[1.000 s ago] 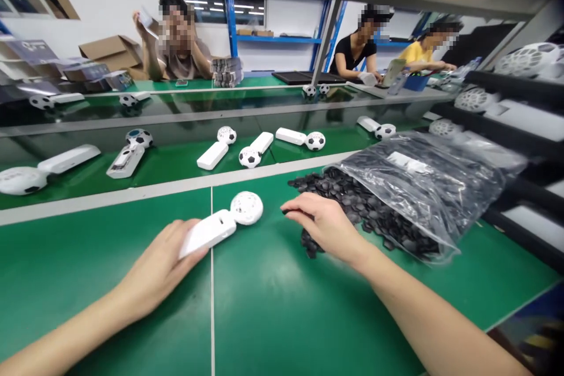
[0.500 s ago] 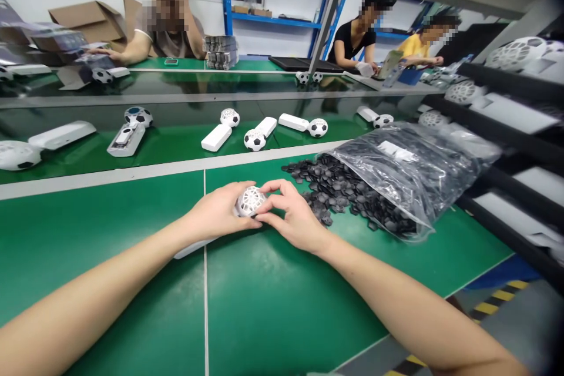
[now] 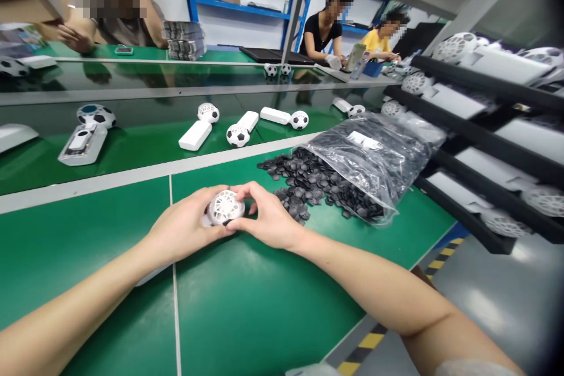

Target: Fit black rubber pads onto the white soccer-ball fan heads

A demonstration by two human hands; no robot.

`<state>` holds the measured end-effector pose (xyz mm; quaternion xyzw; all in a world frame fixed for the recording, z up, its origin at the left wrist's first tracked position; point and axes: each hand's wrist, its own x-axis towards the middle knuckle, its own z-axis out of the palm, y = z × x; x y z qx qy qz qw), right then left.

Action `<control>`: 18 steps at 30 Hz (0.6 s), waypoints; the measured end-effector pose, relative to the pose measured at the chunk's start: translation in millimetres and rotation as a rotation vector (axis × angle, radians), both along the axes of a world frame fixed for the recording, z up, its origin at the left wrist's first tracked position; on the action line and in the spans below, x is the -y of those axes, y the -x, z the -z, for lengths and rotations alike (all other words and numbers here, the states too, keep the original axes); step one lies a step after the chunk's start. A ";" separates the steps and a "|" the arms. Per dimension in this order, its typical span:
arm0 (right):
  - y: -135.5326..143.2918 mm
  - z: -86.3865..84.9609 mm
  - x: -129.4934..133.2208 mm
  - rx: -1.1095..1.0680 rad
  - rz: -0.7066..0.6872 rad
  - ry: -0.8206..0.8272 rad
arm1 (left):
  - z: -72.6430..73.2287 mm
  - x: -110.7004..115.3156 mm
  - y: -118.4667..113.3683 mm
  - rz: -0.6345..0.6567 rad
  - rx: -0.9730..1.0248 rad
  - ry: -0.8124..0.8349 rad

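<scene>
A white soccer-ball handheld fan (image 3: 227, 207) is between my hands above the green table, its openwork grille facing up. My left hand (image 3: 183, 220) wraps round the ball head from the left, hiding most of the handle; a pale end shows under the wrist. From the right, my right hand (image 3: 267, 217) grips the rim of the ball with thumb and index finger. Whether a small part is between those fingertips is hidden. Just beyond my right hand lie many loose black panel pieces (image 3: 304, 202), spilling from a clear plastic bag (image 3: 379, 141).
More soccer-ball fans (image 3: 238, 135) lie along the green belt (image 3: 150, 141) past the table's pale edge. Black racks (image 3: 480, 126) loaded with fans stand at the right. Co-workers (image 3: 324, 29) sit across the line, near a stack of grey parts (image 3: 184, 40).
The view has swung right, so everything sits further left. The grille faces me more fully, and my right thumb and index finger are now spread wider around its rim.
</scene>
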<state>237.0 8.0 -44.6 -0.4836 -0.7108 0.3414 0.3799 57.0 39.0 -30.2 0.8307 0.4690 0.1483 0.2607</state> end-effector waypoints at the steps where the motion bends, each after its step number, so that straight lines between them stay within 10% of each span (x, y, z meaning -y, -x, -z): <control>1: -0.1 0.2 -0.7 0.005 0.000 0.000 | 0.9 -0.3 0.3 -0.005 -0.006 -0.001; 18: -1.5 6.4 0.3 -0.075 -0.066 0.036 | -6.3 4.8 -2.7 -0.029 -0.074 -0.032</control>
